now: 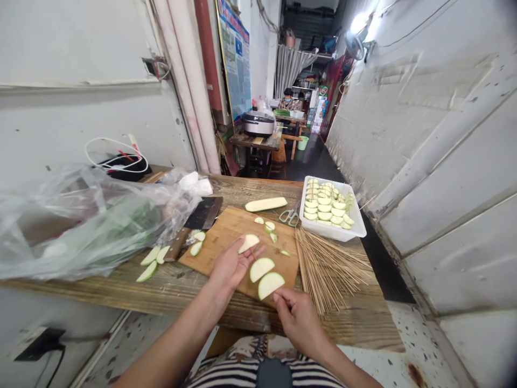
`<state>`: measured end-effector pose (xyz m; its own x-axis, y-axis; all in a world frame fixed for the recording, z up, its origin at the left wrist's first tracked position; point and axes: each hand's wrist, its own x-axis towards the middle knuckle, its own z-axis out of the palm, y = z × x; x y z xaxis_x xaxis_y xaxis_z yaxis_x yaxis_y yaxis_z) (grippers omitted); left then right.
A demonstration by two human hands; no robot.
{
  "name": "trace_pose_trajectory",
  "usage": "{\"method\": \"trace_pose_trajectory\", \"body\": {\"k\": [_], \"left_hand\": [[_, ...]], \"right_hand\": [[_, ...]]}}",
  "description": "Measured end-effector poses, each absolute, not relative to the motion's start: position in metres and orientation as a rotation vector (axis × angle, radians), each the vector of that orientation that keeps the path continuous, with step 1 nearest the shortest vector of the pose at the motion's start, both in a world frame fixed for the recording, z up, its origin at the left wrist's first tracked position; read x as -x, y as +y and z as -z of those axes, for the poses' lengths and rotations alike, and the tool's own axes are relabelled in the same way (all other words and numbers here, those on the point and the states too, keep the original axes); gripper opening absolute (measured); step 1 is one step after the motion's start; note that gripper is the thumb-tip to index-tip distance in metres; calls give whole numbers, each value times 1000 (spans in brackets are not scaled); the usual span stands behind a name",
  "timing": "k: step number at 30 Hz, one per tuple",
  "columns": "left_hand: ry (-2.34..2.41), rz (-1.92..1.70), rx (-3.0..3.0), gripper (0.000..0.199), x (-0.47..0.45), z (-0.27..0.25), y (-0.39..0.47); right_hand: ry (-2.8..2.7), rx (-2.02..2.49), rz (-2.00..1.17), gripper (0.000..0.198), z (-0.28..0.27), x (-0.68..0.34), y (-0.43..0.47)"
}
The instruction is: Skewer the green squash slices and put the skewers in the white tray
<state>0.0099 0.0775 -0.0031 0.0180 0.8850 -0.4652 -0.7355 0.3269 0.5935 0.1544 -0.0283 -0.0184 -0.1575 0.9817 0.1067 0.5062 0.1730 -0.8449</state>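
My left hand [231, 265] is closed around a half-round zucchini slice [248, 243], gripping it by its edge above the cutting board [232, 229]. My right hand [298, 317] pinches the near end of a thin bamboo skewer [253, 252]. Two larger half-round slices, a farther one [262, 269] and a nearer one [271, 286], sit along that skewer between my hands. The skewer's tip reaches the slice in my left hand; whether it has pierced it I cannot tell. Small offcuts [269, 226] lie on the board. A pile of bamboo skewers [329, 272] fans out beside my right hand.
A white tray [333, 233] of skewered slices stands at the right, near scissors [290, 216] and a halved zucchini [265, 204]. A cleaver [204, 213] and loose slices [149, 264] lie left of the board, beside a plastic bag [100, 226]. A person [287, 99] sits far back.
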Motion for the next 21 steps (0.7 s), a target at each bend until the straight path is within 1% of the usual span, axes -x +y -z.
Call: {"method": "trace_pose_trajectory", "body": {"k": [8, 13, 16, 21], "left_hand": [[854, -1228, -156, 16, -8, 1, 81], [764, -1222, -194, 24, -1, 1, 85], [700, -1227, -211, 21, 0, 2, 82], [690, -1207, -195, 21, -2, 0, 81]], "right_hand": [[-1754, 1421, -865, 30, 21, -153, -29], [-1686, 1348, -916, 31, 18, -151, -28], [-1652, 1318, -969, 30, 17, -150, -29], [-1658, 1317, -969, 30, 18, -151, -30]]}}
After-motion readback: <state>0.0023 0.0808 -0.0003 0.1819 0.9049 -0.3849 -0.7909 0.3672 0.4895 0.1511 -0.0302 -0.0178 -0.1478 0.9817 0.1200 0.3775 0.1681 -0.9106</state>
